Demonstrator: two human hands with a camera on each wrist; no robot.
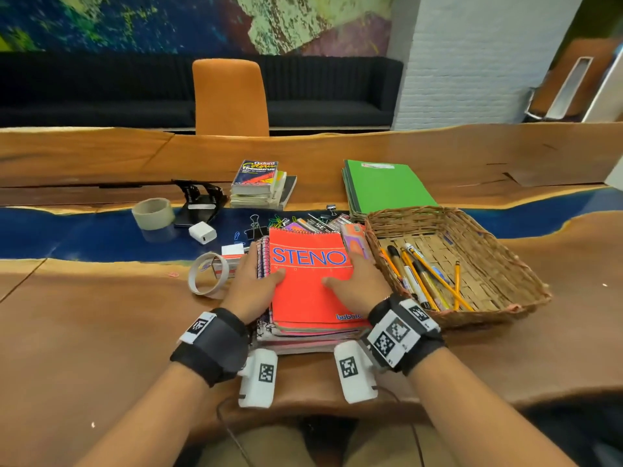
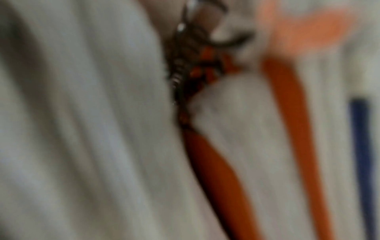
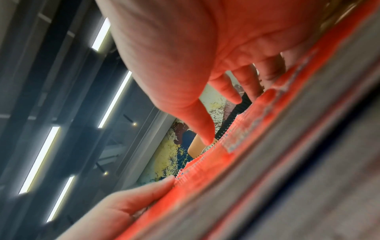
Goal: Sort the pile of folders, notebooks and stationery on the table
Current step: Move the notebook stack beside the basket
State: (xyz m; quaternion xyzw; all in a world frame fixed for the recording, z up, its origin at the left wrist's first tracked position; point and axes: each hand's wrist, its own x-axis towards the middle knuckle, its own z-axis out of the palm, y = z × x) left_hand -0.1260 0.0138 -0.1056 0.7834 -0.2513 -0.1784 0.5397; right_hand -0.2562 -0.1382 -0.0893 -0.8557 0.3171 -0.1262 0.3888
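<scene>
Presently, both hands rest on a stack of spiral notebooks (image 1: 296, 335) at the near centre of the wooden table (image 1: 101, 332). The top item is a red steno notebook (image 1: 312, 281). The left hand (image 1: 254, 288) lies along the stack's nine o'clock edge, thumb laid on the red cover; whether its fingers curl round the edge cannot be told. The right hand (image 1: 357, 286) lies at the three o'clock edge, thumb flat on the cover. In the right wrist view its fingers (image 3: 226, 87) extend, tips touching the cover.

At three o'clock of the stack, just beside it, stands a wicker basket (image 1: 505, 264) holding pencils and pens (image 1: 421, 281). At one o'clock lie green folders (image 1: 384, 188). At twelve o'clock, loose clips and pens (image 1: 303, 224), and beyond them a pile of books (image 1: 261, 185). At ten o'clock sit a tape roll (image 1: 153, 213), a hole punch (image 1: 199, 197) and a white adapter (image 1: 202, 232).

The left wrist view is blurred: only page edges and a spiral show.
</scene>
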